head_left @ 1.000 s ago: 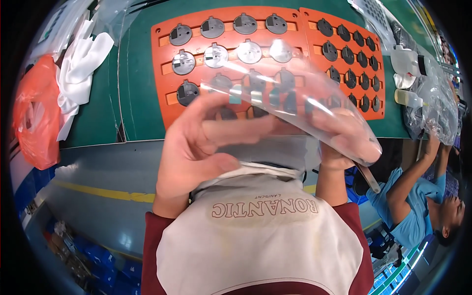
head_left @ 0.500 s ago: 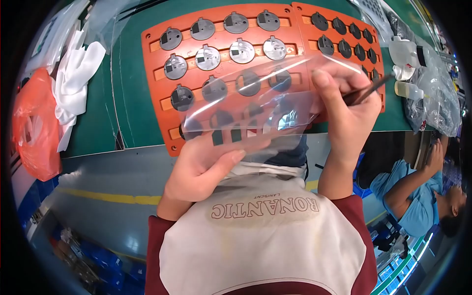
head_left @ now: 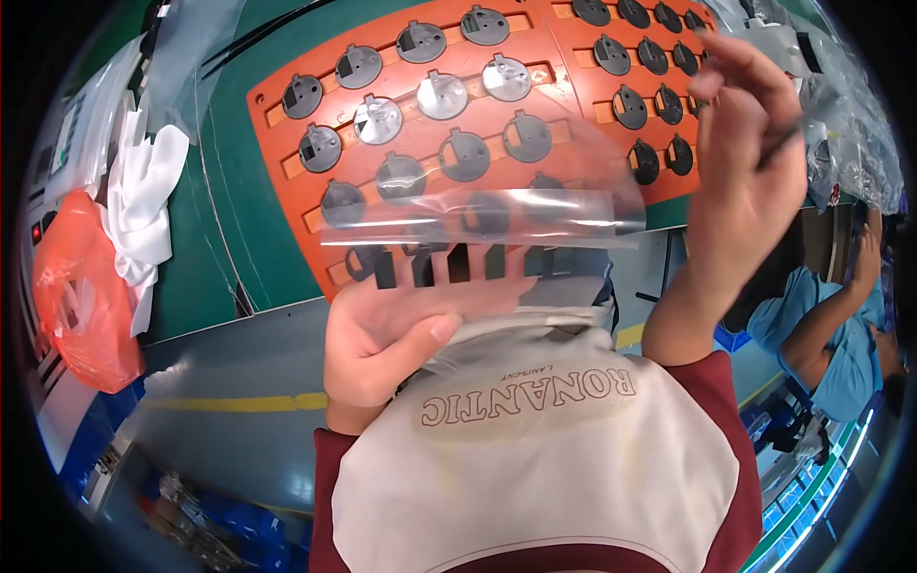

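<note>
My left hand (head_left: 382, 349) holds a clear plastic film (head_left: 573, 215) by its near edge, thumb on top and fingers under it. A row of small dark rectangular pieces (head_left: 459, 263) lies along that edge. Behind the film, an orange tray (head_left: 279, 158) carries rows of round grey discs (head_left: 441, 94), partly seen through it. My right hand (head_left: 750, 162) is raised apart from the film, over the tray's right side, its fingers curled around a dark slim tool (head_left: 785, 141), perhaps tweezers. Motion blurs the tool and fingertips.
A second tray section on the right holds smaller dark discs (head_left: 629, 107). White cloth gloves (head_left: 143, 191) and an orange-red plastic bag (head_left: 81, 296) lie at the left. Clear plastic bags (head_left: 860, 124) sit far right. A person in a blue shirt (head_left: 812, 315) works at the right.
My right hand has left the film's right end and moved right, still with the dark tool. The film's far part has dropped flatter. The view has shifted slightly.
</note>
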The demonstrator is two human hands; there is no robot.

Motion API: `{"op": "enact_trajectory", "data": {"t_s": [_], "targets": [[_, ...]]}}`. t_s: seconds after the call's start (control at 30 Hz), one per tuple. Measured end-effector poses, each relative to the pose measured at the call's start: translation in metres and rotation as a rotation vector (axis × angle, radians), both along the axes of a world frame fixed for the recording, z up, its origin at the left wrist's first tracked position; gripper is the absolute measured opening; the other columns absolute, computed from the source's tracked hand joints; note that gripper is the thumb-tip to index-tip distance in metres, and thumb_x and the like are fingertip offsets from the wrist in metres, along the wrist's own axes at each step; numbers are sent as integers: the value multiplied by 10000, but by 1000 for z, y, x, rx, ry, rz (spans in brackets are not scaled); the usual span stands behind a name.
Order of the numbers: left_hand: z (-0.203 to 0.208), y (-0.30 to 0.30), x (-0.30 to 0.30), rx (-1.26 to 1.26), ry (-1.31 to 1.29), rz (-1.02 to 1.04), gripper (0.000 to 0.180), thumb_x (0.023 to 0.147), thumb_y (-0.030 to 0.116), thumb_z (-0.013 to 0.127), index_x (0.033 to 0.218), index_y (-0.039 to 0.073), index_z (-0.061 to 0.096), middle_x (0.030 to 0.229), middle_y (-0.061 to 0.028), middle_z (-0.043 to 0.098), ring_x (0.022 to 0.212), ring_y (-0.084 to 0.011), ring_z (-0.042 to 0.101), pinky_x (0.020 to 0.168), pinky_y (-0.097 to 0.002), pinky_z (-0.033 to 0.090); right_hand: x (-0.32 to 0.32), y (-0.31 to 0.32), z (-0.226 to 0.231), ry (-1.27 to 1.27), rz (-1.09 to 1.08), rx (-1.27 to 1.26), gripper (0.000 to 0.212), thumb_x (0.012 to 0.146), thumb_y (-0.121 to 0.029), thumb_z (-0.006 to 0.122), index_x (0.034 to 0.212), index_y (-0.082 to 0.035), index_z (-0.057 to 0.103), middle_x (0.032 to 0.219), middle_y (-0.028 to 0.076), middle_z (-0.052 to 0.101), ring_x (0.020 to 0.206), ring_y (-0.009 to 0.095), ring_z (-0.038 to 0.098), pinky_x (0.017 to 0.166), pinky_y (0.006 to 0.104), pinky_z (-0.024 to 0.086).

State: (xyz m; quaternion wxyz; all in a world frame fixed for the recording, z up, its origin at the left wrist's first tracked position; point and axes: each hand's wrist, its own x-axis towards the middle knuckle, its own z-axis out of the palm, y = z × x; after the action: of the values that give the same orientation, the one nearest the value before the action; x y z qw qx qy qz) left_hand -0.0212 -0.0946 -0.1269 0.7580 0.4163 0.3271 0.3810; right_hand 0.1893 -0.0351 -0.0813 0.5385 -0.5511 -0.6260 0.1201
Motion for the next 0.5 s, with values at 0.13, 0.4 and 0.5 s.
{"op": "enact_trajectory", "data": {"t_s": [0.13, 0.4, 0.5], "targets": [[-4, -13, -12, 127, 215, 341, 285, 588, 76, 495, 752, -152, 541, 632, -213, 545, 623, -212, 523, 627, -250, 419, -11, -20, 0, 400, 632, -622, 814, 642, -550, 492, 1122, 87, 330, 932, 152, 509, 656, 96, 492, 545, 176, 356], [14, -28, -23, -22, -136, 581, 554, 541, -54, 566, 1055, -63, 361, 989, -141, 441, 953, -254, 401, 812, -372, 326, -33, -31, -10, 527, 840, -1201, 329, 574, -4, 594, 892, 48, 527, 744, 83, 554, 688, 128, 532, 607, 220, 406], [8, -19, -49, 245, 142, 409, 438, 510, -7, 645, 914, -19, 475, 973, -148, 416, 855, -218, 410, 732, -331, 351, -35, -30, -6, 477, 771, -1099, 247, 589, 50, 551, 836, 56, 535, 700, 73, 561, 655, 121, 539, 586, 220, 411]]}}
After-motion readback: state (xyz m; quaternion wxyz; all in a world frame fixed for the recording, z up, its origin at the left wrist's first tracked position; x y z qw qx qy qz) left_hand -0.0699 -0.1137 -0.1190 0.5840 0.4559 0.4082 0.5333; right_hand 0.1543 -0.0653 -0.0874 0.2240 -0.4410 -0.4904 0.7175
